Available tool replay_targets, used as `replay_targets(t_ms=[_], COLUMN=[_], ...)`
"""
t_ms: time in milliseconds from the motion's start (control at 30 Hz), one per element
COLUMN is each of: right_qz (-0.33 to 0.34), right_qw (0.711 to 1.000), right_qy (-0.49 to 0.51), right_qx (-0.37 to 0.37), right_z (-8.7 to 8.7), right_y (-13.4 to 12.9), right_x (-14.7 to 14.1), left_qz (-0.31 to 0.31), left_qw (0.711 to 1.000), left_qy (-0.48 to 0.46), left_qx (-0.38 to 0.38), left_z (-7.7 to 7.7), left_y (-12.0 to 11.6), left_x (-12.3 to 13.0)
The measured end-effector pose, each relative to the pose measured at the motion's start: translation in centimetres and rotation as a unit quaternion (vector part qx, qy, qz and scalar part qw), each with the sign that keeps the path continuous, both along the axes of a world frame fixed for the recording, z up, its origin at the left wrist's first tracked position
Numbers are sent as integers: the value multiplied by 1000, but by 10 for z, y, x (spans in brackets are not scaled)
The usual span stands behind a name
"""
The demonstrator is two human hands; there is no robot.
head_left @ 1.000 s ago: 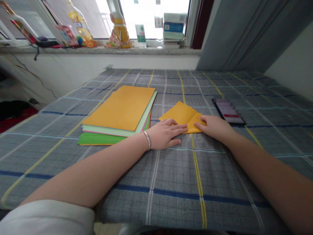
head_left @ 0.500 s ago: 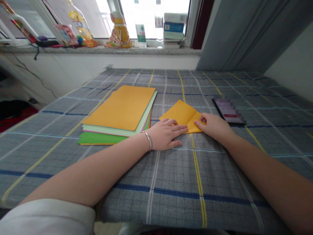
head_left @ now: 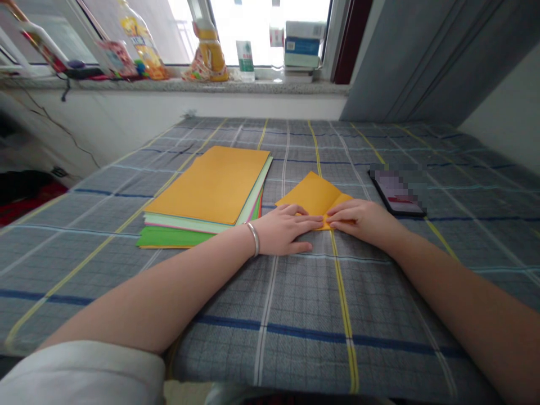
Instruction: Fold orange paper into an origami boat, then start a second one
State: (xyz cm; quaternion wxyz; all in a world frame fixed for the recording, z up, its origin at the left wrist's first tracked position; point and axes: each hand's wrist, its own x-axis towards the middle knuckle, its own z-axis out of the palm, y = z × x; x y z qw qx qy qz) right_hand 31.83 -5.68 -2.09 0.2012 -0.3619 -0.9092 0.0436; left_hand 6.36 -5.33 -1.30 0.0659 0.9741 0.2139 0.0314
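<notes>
- Folded orange paper lay flat on the checked bedsheet, over a yellow stripe, with its point aimed at the window and its longer lower edge running left to right
- It lay ahead of both hands and slightly nearer the right one, with a folded flap on its right side
- The left hand was open and flat, palm down, with its fingertips resting on the paper's lower left part; it gripped nothing
- The right hand was also open and flat, with its fingers lying over the flap; it was not clenched or pinching
- Both sets of fingertips nearly met on the paper's lower edge, and the right hand covered more of the sheet
- A stack of coloured paper lay left of the left hand, with an orange sheet on top and a green sheet showing beneath
- A phone lay just beyond the right hand, its screen partly blurred
- A silver bangle circled the left wrist
- Bottles and boxes stood on the windowsill
</notes>
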Motion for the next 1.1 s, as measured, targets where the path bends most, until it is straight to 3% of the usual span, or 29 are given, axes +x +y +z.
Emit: replay_targets(t_ms=[267, 500, 767, 967, 1100], right_qz=[-15, -27, -147, -239, -275], right_qw=[1000, 999, 989, 966, 956], right_qy=[-5, -17, 9, 84, 70], right_qx=[-4, -6, 11, -49, -73], right_z=[-3, -2, -11, -15, -13], right_y=[2, 0, 4, 11, 11], right_x=[2, 1, 1, 3, 0], left_qz=[-54, -31, -63, -53, -39], left_qw=[996, 995, 994, 994, 995], left_qy=[-48, -90, -86, -88, -86], left_qx=[-57, -16, 37, 38, 41], left_z=[9, 1, -2, -3, -3], left_y=[12, 10, 9, 8, 6], left_x=[-15, -10, -6, -4, -3])
